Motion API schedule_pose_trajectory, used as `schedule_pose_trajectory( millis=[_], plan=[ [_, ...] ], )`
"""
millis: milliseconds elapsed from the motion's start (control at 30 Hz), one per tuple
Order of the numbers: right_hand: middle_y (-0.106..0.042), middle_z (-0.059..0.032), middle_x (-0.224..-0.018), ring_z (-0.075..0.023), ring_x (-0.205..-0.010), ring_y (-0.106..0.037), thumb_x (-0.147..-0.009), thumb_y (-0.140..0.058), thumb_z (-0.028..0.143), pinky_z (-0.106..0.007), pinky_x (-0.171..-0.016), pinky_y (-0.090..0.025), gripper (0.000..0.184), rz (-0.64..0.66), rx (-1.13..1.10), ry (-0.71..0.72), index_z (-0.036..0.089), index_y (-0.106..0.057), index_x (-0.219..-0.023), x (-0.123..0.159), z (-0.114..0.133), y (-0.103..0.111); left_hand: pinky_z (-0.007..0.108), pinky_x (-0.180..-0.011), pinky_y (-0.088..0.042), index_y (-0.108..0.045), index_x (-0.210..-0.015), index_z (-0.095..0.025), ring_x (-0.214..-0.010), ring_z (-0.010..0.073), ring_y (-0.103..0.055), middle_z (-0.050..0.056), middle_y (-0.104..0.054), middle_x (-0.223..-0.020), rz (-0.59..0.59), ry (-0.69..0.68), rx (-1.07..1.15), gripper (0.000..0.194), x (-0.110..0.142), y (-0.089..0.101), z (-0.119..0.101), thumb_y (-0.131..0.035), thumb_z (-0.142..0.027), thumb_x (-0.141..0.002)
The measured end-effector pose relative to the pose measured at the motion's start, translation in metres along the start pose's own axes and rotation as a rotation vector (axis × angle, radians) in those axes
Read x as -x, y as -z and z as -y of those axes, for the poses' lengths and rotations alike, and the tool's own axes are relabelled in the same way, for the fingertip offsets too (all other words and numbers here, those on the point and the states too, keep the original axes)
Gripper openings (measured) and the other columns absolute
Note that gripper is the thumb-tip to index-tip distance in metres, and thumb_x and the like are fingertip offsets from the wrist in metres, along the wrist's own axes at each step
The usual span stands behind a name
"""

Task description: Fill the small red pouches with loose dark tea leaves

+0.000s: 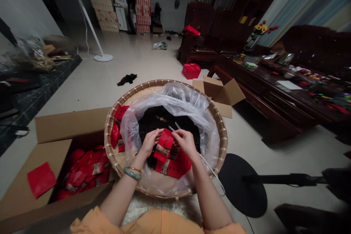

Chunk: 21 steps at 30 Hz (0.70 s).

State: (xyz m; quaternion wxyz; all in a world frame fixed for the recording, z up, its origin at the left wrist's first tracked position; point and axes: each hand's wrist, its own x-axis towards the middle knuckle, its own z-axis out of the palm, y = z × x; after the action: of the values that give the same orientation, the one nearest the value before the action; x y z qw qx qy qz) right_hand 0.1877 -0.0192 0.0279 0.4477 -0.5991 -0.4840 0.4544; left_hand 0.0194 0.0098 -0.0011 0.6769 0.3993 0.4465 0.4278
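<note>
A small red packet [163, 147] with dark print and a pale picture is between my two hands, over a wide bamboo basket [223, 131]. My left hand [150, 142] is closed on its left edge. My right hand [185, 141] pinches near its upper right edge, and two thin metal prongs [177, 125], like tweezers, stick out past those fingers. Below lies a clear plastic bag [212, 131], spread open and holding dark loose material [153, 115] that looks like tea leaves. More red packets [175, 167] lie in the basket just under my hands.
At my left stands an open cardboard box [55, 153] filled with red packets. Beyond the basket are another open box [231, 93] and a red box [191, 71]. A round black stand base [242, 186] is at right. A dark wooden table [263, 91] and white fan [102, 57] stand farther off.
</note>
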Motion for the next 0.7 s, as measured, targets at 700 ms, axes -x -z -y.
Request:
schedule_pose_trajectory(
  millis=[700],
  plan=[
    [-0.069,-0.0060,-0.082,-0.0163,-0.071,-0.065,-0.067,-0.068,0.042,-0.029,-0.064,-0.052,0.039,0.044,-0.315,-0.048,0.016,-0.064,-0.096,-0.007,-0.003,0.015,0.023,-0.051,-0.027,-0.058,-0.061,-0.018,-0.055,0.0122,-0.050,-0.002,-0.057,-0.057,0.468,-0.140,-1.358,0.007,0.026,0.008,0.001,-0.061,-0.019,-0.067]
  ],
)
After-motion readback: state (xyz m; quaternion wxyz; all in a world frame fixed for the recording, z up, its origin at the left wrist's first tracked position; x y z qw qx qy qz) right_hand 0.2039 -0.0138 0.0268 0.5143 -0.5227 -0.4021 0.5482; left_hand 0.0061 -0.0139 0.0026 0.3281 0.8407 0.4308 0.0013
